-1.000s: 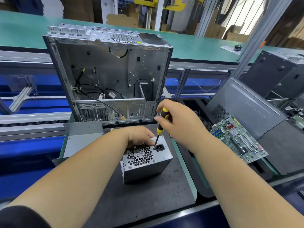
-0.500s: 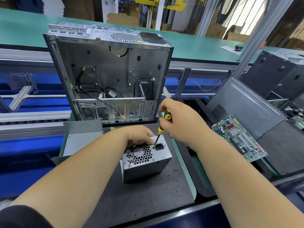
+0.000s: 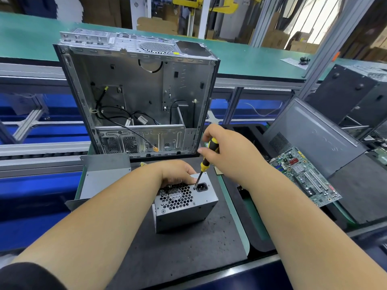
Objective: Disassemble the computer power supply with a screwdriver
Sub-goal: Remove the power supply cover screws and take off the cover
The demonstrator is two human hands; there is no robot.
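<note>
The right hand (image 3: 228, 155) pinches the yellow and black screwdriver (image 3: 206, 162), tip down at a screw beside the power socket (image 3: 202, 187). The left hand (image 3: 178, 172) grips the top of the power supply (image 3: 184, 203), likely so the box will not slide. It sits on the dark worktop (image 3: 188, 254) under both hands. Behind them stands an open computer case (image 3: 136, 95).

This is a factory floor for taking computers apart. A long green tabletop (image 3: 240, 57) runs across, carried on an aluminium frame (image 3: 326, 47), with a roller conveyor (image 3: 41, 148) below it. An open PC case (image 3: 134, 97) stands on a dark mat (image 3: 184, 248); a bare motherboard (image 3: 305, 176) and more cases (image 3: 354, 95) lie at the right. Cardboard boxes (image 3: 159, 25) are stacked behind.
</note>
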